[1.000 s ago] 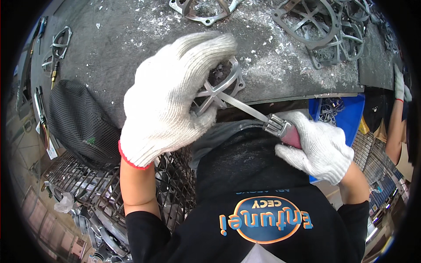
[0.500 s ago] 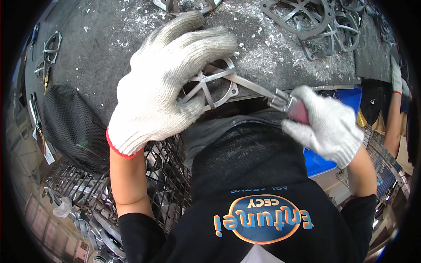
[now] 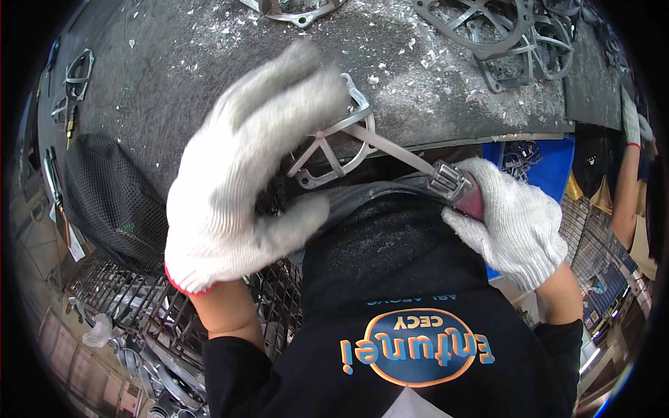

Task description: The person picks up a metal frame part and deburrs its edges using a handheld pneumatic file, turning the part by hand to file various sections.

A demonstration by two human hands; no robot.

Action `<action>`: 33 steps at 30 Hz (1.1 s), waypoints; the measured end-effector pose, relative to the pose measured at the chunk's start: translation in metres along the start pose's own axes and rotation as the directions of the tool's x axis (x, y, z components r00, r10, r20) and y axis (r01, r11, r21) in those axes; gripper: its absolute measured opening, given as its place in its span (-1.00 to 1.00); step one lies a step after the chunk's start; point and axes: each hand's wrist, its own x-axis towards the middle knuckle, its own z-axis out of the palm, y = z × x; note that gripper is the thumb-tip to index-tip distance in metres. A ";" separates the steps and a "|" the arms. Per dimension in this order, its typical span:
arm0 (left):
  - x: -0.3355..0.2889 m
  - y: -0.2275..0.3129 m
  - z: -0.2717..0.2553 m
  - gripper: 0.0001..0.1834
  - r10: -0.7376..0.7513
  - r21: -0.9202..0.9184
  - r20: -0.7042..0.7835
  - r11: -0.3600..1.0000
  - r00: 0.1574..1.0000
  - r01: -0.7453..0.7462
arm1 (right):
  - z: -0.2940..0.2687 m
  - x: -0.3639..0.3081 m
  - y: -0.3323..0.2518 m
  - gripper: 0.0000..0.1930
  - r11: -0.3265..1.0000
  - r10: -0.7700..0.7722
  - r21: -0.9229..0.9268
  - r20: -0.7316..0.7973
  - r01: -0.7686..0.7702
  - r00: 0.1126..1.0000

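A silvery cast-metal ring with spokes stands tilted at the bench's near edge. My left hand, in a white knitted glove with a red cuff, is beside it, fingers stretched and partly in front of it. The thumb is spread apart from the ring; the hand looks open, slightly blurred. My right hand, also gloved, is wrapped around the reddish handle of a flat file-like tool with a slotted metal collar. Its long narrow blade reaches left into the ring, the tip hidden behind a spoke or my left fingers.
More metal frames lie stacked at the far right of the dark bench, among pale flakes. Another ring is at the far edge. A black mesh bag, wire baskets and a blue bin surround me. A co-worker's arm shows at right.
My left hand has opened and moved down and left, its thumb coming off the ring. The ring has turned and tipped. My right hand has shifted slightly, still holding the file-like tool.
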 end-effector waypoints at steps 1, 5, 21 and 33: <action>-0.004 0.006 0.000 0.03 -0.032 0.116 0.031 0.993 0.999 0.028 | 0.001 0.000 0.000 -0.45 1.000 0.016 -0.026 -0.006 -0.016 1.000; -0.015 0.004 0.035 -0.01 0.012 0.444 -0.184 0.893 0.983 0.072 | -0.001 0.000 -0.007 -0.45 1.000 -0.003 -0.012 0.063 0.004 0.998; -0.004 -0.007 0.009 0.00 -0.007 -0.265 -0.101 0.964 0.995 -0.020 | -0.041 0.006 0.005 -0.40 0.940 -0.115 0.341 0.330 -0.005 0.937; 0.028 -0.063 0.025 -0.61 0.130 -0.176 -0.245 0.968 0.961 -0.176 | -0.051 0.008 0.005 -0.48 0.990 -0.020 -0.138 -0.014 0.018 1.000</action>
